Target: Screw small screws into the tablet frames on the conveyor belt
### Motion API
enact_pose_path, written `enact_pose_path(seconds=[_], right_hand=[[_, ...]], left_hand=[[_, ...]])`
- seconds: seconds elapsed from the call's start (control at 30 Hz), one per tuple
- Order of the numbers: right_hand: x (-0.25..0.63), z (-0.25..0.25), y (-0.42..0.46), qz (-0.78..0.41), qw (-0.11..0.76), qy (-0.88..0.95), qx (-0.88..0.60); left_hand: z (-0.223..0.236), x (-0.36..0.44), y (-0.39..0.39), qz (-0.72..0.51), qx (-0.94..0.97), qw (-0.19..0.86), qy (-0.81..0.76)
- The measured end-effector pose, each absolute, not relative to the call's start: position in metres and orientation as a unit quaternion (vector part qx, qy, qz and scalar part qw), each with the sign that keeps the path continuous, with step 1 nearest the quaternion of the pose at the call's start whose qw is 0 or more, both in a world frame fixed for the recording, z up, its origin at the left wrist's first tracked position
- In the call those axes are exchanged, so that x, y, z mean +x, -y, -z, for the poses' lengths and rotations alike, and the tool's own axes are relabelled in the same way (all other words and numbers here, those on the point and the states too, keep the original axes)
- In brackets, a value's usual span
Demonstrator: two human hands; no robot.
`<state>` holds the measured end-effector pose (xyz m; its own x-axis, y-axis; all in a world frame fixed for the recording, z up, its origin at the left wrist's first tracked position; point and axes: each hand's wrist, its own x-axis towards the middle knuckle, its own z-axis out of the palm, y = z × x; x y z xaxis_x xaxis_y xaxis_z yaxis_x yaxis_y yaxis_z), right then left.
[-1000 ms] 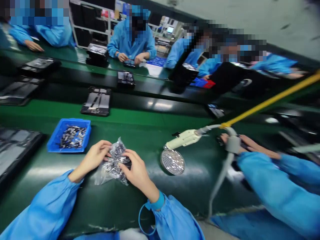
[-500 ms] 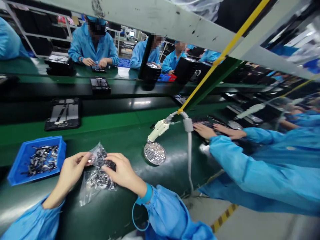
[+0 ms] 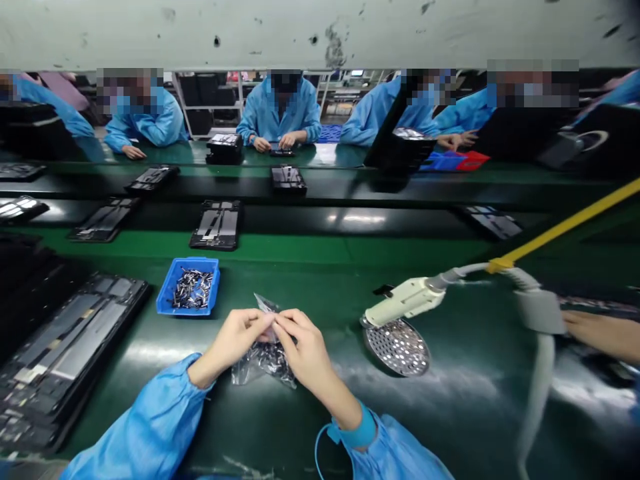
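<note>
Both hands meet over a clear plastic bag (image 3: 273, 360) of small dark and silvery parts on the green bench. My left hand (image 3: 245, 337) pinches the bag's upper part between thumb and fingers. From the other side, my right hand (image 3: 305, 343) pinches it too, fingertips nearly touching the left ones. The fingers hide part of the bag, whose corner sticks up behind them. A blue bin (image 3: 216, 283) of similar small parts sits beyond my left hand. To the right, a pale green handheld tool (image 3: 407, 300) hangs above a round metal dish (image 3: 400, 350) with a dimpled surface.
At left lies a stack of opened tablet-like devices (image 3: 75, 353). Another opened device (image 3: 217, 225) is behind the bin. A yellow strap (image 3: 570, 223) and grey hose (image 3: 537, 387) cross the right side. People in blue work across the line; a co-worker's hand (image 3: 600, 333) reaches in at right.
My view has swung left, bringing the device stack into sight. My hands have come together at the top of the bag; my right hand has left the bag's side.
</note>
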<state>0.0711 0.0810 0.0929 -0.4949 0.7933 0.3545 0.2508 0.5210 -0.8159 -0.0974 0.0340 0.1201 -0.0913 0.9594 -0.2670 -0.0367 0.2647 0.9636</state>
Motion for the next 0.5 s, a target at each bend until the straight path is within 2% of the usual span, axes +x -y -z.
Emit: enact_pose_path(seconds=[0.1,0.2,0.5], right_hand=[[0.071,-0.091,-0.080,-0.321,0.360,0.813,-0.326],[0.072,-0.094,-0.079,-0.325,0.343,0.822,-0.317],[0.079,-0.103,-0.076,-0.350,0.360,0.801,-0.327]], left_hand=[[-0.126,-0.104,-0.033,-0.434,0.461,0.485,-0.604],[-0.130,-0.110,-0.034,-0.413,0.481,0.492,-0.596],[-0.124,-0.097,-0.040,-0.462,0.429,0.524,-0.573]])
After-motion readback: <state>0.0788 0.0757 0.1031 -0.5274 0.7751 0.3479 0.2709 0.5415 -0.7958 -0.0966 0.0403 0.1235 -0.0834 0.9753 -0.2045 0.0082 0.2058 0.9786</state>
